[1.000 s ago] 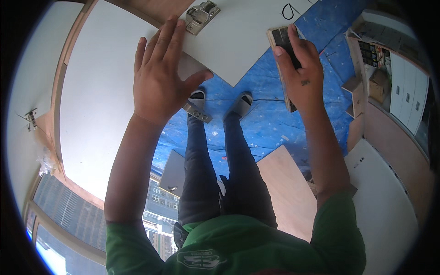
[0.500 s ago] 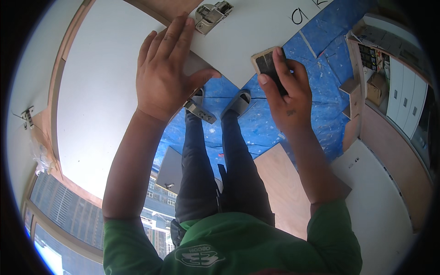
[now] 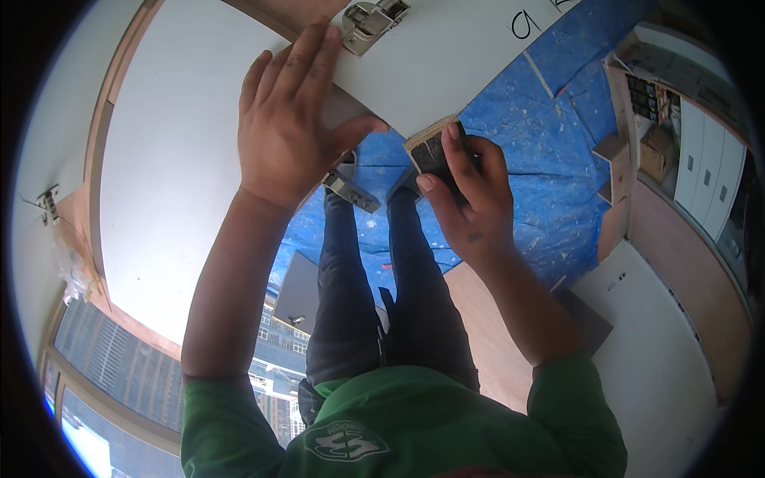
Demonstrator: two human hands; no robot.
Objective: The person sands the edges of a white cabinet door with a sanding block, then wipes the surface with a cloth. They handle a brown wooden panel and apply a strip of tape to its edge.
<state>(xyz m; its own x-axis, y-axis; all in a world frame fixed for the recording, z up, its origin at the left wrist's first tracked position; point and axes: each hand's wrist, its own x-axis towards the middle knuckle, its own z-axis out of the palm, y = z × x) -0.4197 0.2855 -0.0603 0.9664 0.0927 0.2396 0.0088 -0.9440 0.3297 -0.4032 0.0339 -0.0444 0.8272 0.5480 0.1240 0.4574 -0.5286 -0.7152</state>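
Note:
My left hand [image 3: 287, 119] is open, fingers spread and thumb out, resting along the left edge of a white cabinet door panel [image 3: 430, 64]. Between the thumb and fingers of my right hand [image 3: 470, 191] is a sanding block [image 3: 434, 155] with a dark face and layered tan edges. The block is at the panel's near corner; its contact side is turned away from me. A metal hinge [image 3: 370, 24] is fixed to the panel beyond my left fingertips. Another hinge [image 3: 351, 191] juts out below my left wrist.
A large white panel [image 3: 183, 159] stands at left, with a hinge [image 3: 48, 203] beyond it. Blue sheeting [image 3: 534, 159] covers the floor under my feet. Bare wooden board [image 3: 494, 327] and a white panel [image 3: 653, 342] lie to the right. Drawers [image 3: 701, 175] stand far right; windows [image 3: 119, 366] lower left.
My right hand has moved left and toward me with the sanding block, from the panel's right edge to its near corner. The left hand has stayed almost still.

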